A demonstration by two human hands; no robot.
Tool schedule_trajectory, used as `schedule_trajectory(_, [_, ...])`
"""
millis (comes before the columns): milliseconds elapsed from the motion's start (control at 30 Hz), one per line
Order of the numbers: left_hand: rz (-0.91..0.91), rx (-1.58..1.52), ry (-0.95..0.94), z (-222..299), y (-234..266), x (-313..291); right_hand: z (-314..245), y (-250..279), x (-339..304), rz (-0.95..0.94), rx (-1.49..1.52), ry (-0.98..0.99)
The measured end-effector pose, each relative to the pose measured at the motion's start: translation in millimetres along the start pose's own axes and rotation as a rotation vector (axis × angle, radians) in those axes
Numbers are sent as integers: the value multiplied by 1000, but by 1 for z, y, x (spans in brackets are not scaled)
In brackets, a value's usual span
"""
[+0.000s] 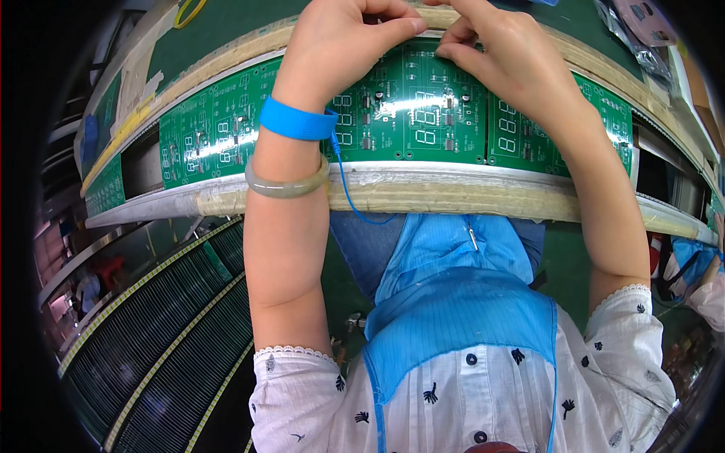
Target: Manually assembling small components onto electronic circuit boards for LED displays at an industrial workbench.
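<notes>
Head cam: left hand (340,38) and right hand (510,49), two total, over far edge of middle green circuit board (393,121). Fingers curled, partly cropped, can't tell if clamped on anything. At least three boards between two rails (453,198). Left arm: one blue wristband (296,121), one bangle (287,187).

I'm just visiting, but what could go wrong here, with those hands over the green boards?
Perhaps three things:

1. The blue cord from the wrist strap dangles past the near rail, so it might snag if the arm shifts.

2. The hard bangle on the left forearm could knock the rail or a board if that arm drops.

3. Both left hand and right hand work close above the middle circuit board; a slip might disturb its small components.
</notes>
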State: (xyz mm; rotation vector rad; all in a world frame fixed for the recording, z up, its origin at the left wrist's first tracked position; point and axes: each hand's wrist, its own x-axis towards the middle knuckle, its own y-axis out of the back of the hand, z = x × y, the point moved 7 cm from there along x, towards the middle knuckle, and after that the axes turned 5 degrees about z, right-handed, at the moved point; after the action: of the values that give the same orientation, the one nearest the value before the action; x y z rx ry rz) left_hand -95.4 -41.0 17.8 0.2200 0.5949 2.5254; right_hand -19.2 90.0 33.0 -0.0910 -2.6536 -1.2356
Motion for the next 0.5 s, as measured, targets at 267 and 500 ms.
schedule_trajectory(267, [42,208,-208,8,-10,-3,3,-2,-7,63,-95,30])
schedule_trajectory(500, [18,382,-358,15,-20,-6,21,20,-8,170,204,-91])
